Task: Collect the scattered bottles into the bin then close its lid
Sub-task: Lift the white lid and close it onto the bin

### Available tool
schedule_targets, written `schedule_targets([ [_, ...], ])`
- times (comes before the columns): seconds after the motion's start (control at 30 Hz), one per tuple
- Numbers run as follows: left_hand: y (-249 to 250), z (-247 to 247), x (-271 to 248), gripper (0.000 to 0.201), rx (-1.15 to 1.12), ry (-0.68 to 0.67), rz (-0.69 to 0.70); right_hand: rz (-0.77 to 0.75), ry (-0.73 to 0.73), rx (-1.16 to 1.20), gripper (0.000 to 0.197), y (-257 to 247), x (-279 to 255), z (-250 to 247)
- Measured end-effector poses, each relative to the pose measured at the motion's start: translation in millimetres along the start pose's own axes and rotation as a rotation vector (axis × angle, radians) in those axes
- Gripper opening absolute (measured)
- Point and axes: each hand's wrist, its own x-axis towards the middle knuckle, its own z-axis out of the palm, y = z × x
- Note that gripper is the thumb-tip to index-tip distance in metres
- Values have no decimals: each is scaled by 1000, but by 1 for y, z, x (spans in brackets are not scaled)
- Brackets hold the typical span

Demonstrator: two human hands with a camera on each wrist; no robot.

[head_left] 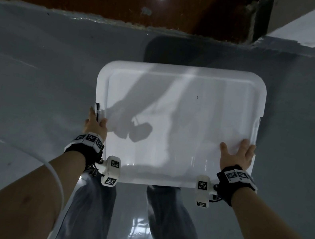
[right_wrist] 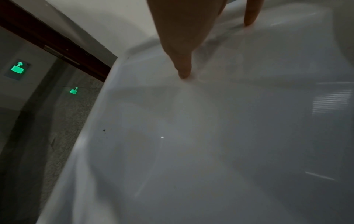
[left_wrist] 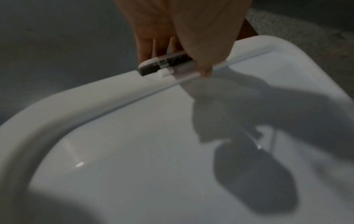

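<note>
Now left hand (head_left: 95,124) grips lid latch (left_wrist: 164,65); right hand (head_left: 238,153) lies flat, fingers spread, on white lid (head_left: 186,107), frame centre.

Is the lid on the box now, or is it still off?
On. The white lid covers the whole top; the left hand grips its side latch. Whether it's clicked shut, I cannot tell.

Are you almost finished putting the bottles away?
Nearly. No bottles show on the grey floor. The white plastic lid covers the bin. The left hand grips a grey side latch while the right hand presses on top. Only latching seems left.
</note>
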Motion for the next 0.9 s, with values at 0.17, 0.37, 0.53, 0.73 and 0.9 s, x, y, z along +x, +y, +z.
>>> schedule_targets([
  [0.17,2,2,-5,56,72,46,10,-9,13,3,80,0,0,2],
  [0.37,9,7,-15,51,161,114,32,1,7,3,80,0,-3,1],
  [0.53,11,-6,-11,37,101,17,1,26,15,44,78,-1,-5,-6],
  [0.73,43,-14,-31,44,135,17,-120,56,161,208,54,-6,-1,-31],
  [0.9,55,5,-42,40,-75,-9,-163,225,99,462,36,9,27,-66],
])
